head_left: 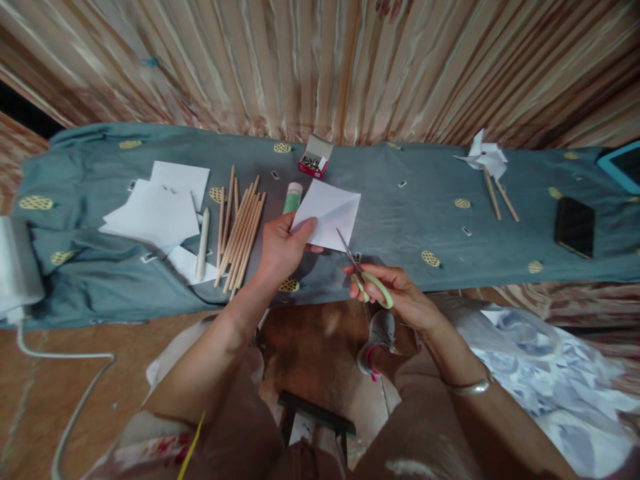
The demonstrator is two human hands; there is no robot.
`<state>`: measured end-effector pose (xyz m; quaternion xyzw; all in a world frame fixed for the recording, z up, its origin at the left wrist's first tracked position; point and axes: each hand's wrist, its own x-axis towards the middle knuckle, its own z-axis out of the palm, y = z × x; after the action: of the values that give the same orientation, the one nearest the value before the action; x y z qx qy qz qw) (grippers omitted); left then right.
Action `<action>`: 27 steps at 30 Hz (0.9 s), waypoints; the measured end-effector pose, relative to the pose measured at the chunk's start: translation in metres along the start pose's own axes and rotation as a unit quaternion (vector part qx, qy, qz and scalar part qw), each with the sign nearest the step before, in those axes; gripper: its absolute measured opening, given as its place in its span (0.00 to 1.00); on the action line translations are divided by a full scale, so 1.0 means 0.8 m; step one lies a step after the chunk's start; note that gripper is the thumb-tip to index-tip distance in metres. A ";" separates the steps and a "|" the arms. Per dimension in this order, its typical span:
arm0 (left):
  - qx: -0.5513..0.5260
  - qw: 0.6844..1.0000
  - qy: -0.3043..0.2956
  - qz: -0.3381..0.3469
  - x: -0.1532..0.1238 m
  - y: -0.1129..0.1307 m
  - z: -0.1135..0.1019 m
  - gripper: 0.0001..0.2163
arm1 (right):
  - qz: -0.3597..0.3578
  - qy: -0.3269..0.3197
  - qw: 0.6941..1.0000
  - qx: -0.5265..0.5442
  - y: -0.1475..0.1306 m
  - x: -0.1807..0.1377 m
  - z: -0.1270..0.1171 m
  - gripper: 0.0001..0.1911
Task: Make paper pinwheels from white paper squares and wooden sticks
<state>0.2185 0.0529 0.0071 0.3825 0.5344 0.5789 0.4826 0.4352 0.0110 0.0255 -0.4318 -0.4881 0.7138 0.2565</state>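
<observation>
My left hand (286, 247) pinches a creased square of white paper (327, 207) by its left side, thumb on top. Fingers of my right hand (400, 290) are in the pale green handles of a pair of scissors (367, 277). The scissors' blades point up and left, over the paper's lower right edge; whether they have cut into it I cannot tell. Just behind my left hand stands a green and white glue bottle or tube (293, 197), partly hidden. A bundle of wooden sticks (243, 237) lies left of that hand.
White paper sheets (165, 213) and a pale rod (203, 245) lie at the left. A red box of small metal pieces (314, 160) sits at the back. Paper pinwheels on sticks (485, 160) and a phone (575, 227) are at the right. A plastic bag of white paper (545, 367) stands below.
</observation>
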 end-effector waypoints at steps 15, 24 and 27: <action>-0.010 1.000 0.012 -0.019 -0.002 0.004 0.001 0.07 | 0.037 0.024 0.999 0.015 0.005 0.000 0.000 0.26; -0.012 1.000 0.012 -0.017 -0.004 0.004 0.001 0.08 | 0.029 0.018 0.999 0.016 0.011 0.003 -0.002 0.24; -0.015 1.000 0.010 -0.014 -0.004 0.004 0.001 0.07 | 0.025 0.018 0.999 0.018 0.012 0.003 -0.002 0.23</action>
<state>0.2192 0.0502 0.0105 0.3615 0.5357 0.5840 0.4912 0.4355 0.0101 0.0156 -0.4521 -0.4596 0.7207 0.2548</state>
